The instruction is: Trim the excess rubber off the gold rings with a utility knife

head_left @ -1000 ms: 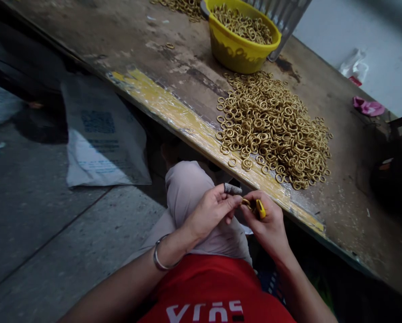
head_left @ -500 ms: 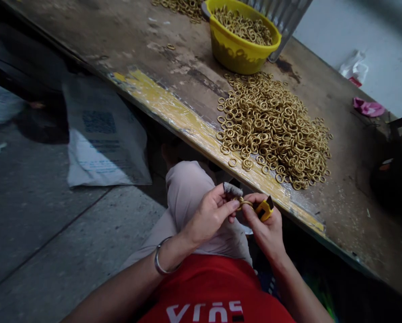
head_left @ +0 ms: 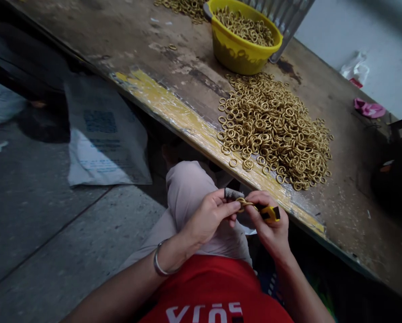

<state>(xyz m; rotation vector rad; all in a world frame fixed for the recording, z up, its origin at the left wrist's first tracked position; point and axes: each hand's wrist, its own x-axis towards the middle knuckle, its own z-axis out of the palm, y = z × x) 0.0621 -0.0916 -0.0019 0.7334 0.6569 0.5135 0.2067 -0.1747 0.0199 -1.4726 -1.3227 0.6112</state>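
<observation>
My left hand (head_left: 211, 215), closed, pinches gold-coloured rings (head_left: 241, 204) between thumb and fingers. A grey cover wraps one of its fingertips, and a metal bangle sits on the wrist. Close beside it, my right hand (head_left: 270, 229) is closed around a yellow-and-black utility knife (head_left: 270, 214), most of it hidden in the palm. Its thumb and forefinger also touch the right side of the rings. Both hands are above my lap, just off the table edge. A large pile of similar rings (head_left: 275, 130) lies on the table (head_left: 126, 40) beyond them.
A yellow basin (head_left: 244, 56) full of rings stands behind the pile. More rings (head_left: 187, 8) lie at the far edge of view. A pink cloth or bag (head_left: 369, 108) rests to the right. Below the table, a printed white sack (head_left: 103, 152) stands on the floor.
My right hand has shifted slightly right and turned, so the knife now points more to the right and lower. My left hand keeps its pinch on the rings.
</observation>
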